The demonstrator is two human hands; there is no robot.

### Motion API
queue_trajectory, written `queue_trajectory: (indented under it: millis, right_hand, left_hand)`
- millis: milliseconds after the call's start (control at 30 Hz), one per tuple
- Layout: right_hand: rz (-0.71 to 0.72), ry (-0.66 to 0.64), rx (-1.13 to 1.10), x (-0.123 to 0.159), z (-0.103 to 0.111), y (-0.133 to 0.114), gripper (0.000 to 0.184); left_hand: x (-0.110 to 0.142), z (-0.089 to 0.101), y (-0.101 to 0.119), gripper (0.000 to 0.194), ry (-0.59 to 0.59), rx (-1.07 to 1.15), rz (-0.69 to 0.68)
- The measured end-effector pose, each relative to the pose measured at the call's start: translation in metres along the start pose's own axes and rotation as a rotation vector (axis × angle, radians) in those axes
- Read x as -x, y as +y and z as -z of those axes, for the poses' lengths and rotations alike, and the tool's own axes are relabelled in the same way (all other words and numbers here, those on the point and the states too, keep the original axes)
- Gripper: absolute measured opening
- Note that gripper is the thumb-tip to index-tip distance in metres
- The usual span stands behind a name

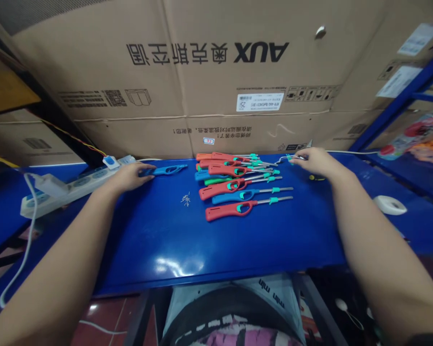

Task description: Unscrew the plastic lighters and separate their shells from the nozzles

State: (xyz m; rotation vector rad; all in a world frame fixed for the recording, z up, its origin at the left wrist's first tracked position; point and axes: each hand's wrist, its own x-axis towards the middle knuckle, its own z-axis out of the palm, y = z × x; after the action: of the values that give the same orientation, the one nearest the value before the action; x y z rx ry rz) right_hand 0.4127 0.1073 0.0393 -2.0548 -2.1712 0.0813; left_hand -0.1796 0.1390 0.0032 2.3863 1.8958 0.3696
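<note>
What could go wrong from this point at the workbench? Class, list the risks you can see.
The loose metal pins lie uncontained on the blue workbench, so a careless hand movement could scatter them. The utility lighters overlap in a pile, so pulling one out might shift the others. The thin bent wire pinched in the right hand could snag on the nearby lighters.

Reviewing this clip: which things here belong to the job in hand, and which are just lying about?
Part of the job:
left hand
blue lighter body
right hand
thin wire
red and blue utility lighters
small metal pieces

Just lying about:
power strip
white oval object
AUX carton
</note>
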Motion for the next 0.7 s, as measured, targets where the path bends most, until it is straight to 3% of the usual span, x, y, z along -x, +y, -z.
queue_trajectory:
  millis: [200, 400, 533, 633, 700]
  right_hand:
    - [0.009, -0.113, 0.084, -0.024, -0.008, 0.038, 0.026]
    - [-0.052, -0.099, 0.116, -0.036, -0.008, 0.032, 0.036]
    - [-0.056, -0.046, 0.089, -0.034, 0.001, -0.007, 0.06]
    - [0.159, -0.107, -0.037, -0.013, 0.012, -0.06, 0.05]
    - [0.359, -0.251, -0.149, 0.01, 0.017, -0.099, 0.041]
  left_hand:
    - [0.0, -0.013, 0.012, 0.048, 0.107, 0.027, -0.013]
    - [0.001, -0.022, 0.025, 0.049, 0.21, 0.058, 0.104]
    - [0.002, -0.025, 0.03, 0.048, 0.258, 0.086, 0.17]
    - [0.003, -0.025, 0.036, 0.049, 0.291, 0.103, 0.206]
    - [0.003, -0.025, 0.04, 0.05, 0.309, 0.113, 0.224]
